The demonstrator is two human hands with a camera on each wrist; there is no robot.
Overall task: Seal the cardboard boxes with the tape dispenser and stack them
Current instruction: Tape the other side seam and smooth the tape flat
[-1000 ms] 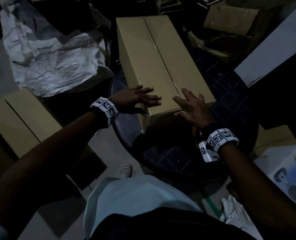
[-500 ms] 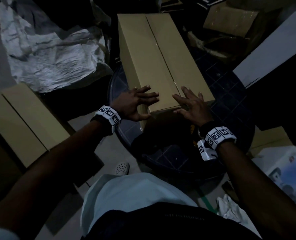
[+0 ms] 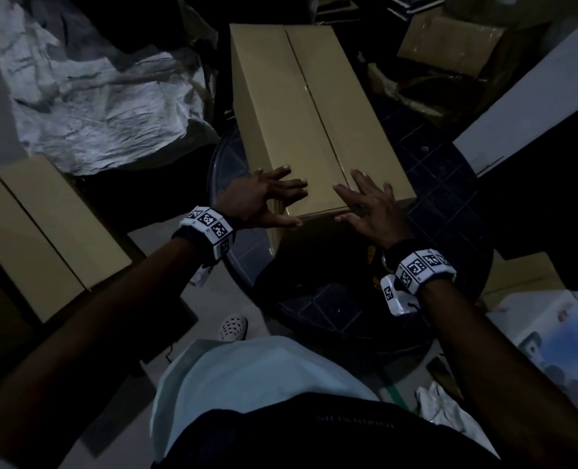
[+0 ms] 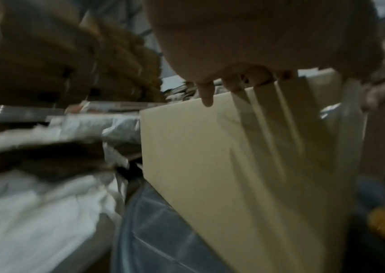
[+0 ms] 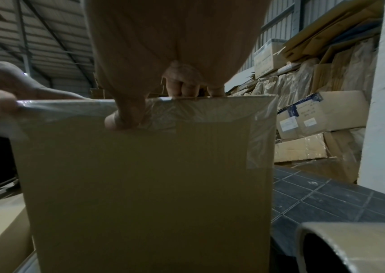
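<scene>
A long tan cardboard box [image 3: 301, 123] lies on a dark round table [image 3: 443, 184], flaps shut with a seam down the middle. My left hand [image 3: 263, 198] presses flat on the box's near left corner, with fingers spread on top and the thumb along the near face. The right hand [image 3: 368, 211] presses the near right part the same way. In the right wrist view, clear tape [image 5: 186, 114] is folded over the box's near top edge under my thumb. A tape roll [image 5: 350, 245] sits on the table at the lower right.
A second closed box [image 3: 44, 231] lies on the floor to the left. Crumpled white sheeting [image 3: 94, 106] covers the far left. At the right are a white board [image 3: 534, 89] and a printed carton [image 3: 558, 333]. Stacked cartons [image 5: 315, 118] fill the background.
My left hand has slid slightly toward the box's near edge, and its thumb now lies over the near face. The right hand has stayed almost in place on the box.
</scene>
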